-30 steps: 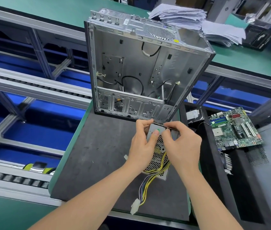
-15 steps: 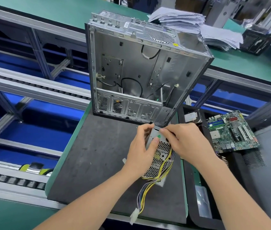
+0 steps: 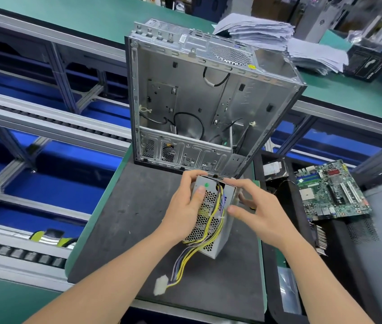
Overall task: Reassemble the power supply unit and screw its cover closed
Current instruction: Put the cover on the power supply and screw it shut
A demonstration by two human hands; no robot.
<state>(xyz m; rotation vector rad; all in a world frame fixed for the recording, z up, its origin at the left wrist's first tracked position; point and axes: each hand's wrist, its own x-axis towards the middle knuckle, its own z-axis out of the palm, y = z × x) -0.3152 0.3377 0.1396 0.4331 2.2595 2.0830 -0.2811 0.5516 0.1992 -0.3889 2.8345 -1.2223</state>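
Observation:
The grey metal power supply unit (image 3: 211, 220) stands on the dark mat (image 3: 126, 218), its perforated face toward me and a green dot near its top. A bundle of yellow and black cables (image 3: 185, 260) runs down that face to a white connector (image 3: 161, 285) on the mat. My left hand (image 3: 185, 206) grips the unit's left side, thumb on the perforated face, fingers over the top edge. My right hand (image 3: 253, 206) holds the unit's right side panel with curled fingers. No screw or screwdriver shows.
An empty, open computer case (image 3: 208, 97) stands upright just behind the unit. A motherboard (image 3: 332, 190) and a drive (image 3: 273, 168) lie in black trays on the right. Paper stacks (image 3: 278, 36) sit on the green bench behind. Conveyor rails run on the left.
The power supply unit has been tipped up from lying flatter on the mat to standing more on edge. My right hand moved from its top edge to its right side panel.

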